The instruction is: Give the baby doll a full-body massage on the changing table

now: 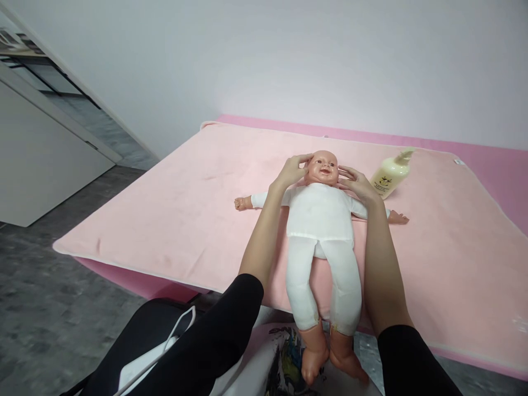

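Note:
A baby doll [319,212] with a white cloth body lies on its back, its head away from me and its arms stretched out to both sides. My left hand [293,170] rests against the left side of the doll's head, fingers extended and partly hidden behind it. On the other side of the head, my right hand [358,184] has its fingers apart, their tips at the cheek. Neither hand grips anything. Just right of my right hand stands a pale yellow pump bottle [390,175]. The doll's feet hang over the near edge, above my lap.
Beneath the doll a light pink mat [165,214] covers a darker pink table [490,176] against a white wall. A white device with a cable [144,363] lies near my left arm, by a black chair [140,330]. At the far left is a white door panel [45,154].

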Demonstrator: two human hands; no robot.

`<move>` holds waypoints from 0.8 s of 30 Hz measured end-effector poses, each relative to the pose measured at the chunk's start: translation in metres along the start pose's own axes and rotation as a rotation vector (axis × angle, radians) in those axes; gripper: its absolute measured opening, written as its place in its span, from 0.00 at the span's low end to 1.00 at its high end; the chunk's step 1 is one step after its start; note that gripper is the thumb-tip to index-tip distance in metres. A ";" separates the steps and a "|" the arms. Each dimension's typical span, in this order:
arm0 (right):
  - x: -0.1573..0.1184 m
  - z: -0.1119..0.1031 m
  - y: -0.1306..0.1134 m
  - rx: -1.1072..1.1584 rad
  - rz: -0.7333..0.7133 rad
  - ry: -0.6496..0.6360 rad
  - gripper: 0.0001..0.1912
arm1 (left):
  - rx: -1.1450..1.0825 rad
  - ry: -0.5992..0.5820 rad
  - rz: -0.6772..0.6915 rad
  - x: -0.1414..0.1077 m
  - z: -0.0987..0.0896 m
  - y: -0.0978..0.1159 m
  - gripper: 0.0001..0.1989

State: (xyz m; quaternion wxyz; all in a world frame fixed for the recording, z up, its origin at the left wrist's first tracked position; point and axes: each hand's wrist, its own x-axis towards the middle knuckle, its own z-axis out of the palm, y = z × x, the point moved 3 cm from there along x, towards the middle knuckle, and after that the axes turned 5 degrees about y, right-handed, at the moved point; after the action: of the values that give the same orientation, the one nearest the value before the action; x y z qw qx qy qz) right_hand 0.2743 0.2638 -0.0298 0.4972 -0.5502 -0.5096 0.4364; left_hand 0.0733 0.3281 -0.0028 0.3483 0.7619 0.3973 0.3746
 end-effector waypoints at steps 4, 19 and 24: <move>0.001 -0.001 0.002 0.004 -0.009 -0.001 0.26 | 0.017 0.015 -0.004 0.000 0.000 -0.001 0.29; 0.002 -0.001 0.004 0.010 -0.018 0.004 0.25 | 0.031 0.016 -0.011 -0.003 -0.001 0.004 0.28; 0.003 -0.001 0.006 0.017 -0.013 0.004 0.24 | 0.027 0.016 -0.015 -0.003 -0.001 0.004 0.28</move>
State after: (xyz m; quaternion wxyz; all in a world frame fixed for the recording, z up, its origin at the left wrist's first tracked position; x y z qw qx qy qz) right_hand 0.2764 0.2664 -0.0360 0.5057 -0.5434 -0.5085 0.4364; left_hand 0.0724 0.3239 0.0006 0.3375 0.7606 0.4110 0.3724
